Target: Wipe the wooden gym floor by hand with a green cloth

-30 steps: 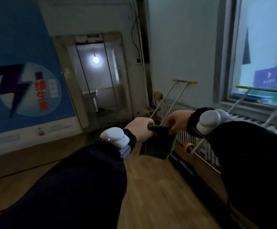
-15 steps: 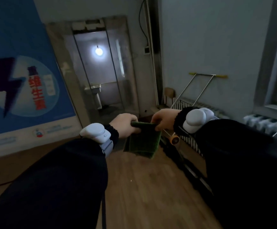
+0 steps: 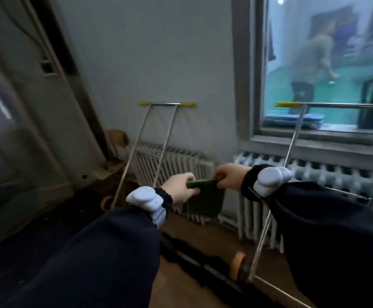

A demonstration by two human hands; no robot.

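Left hand (image 3: 179, 190) and right hand (image 3: 229, 176) each pinch the cloth (image 3: 204, 200) top edge, chest-high | tip: fold flat, crouch, press onto floor (image 3: 181, 283), wipe along boards.

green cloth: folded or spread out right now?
Folded, it seems. The green cloth hangs as a small square with a thick rolled top edge, gripped by the left hand and right hand above the wooden floor.
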